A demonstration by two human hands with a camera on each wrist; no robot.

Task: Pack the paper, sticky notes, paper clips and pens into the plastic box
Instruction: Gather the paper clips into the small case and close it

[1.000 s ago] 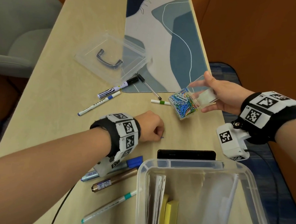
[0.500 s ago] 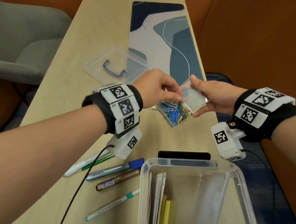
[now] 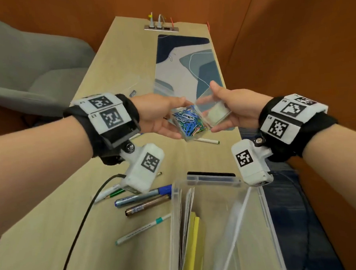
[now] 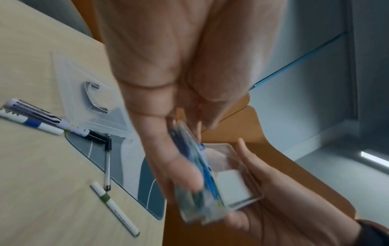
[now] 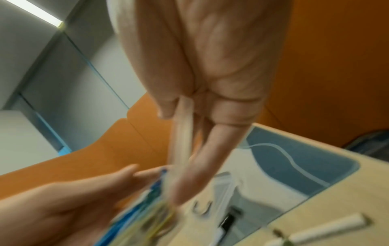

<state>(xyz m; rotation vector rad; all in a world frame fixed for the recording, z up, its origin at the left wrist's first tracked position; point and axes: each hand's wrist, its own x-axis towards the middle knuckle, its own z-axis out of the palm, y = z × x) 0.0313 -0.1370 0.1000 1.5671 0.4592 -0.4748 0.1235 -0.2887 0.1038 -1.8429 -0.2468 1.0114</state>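
Observation:
A small clear paper clip case full of coloured clips is held open in the air above the table. My left hand grips its base, thumb on top and fingers underneath. My right hand pinches the hinged lid. The left wrist view shows the case between both hands. The clear plastic box stands near me, with paper and yellow sticky notes upright inside. A blue marker, a bronze pen and a teal-banded pen lie left of the box.
A green-tipped white pen lies under the hands. The box lid, with its grey handle, rests farther back beside more pens. A black phone lies behind the box. A blue desk mat covers the far right. A grey chair stands to the left.
My left hand left the table and came up to the case; it now grips the base. Both hands have lifted the case higher, and the view has tilted up.

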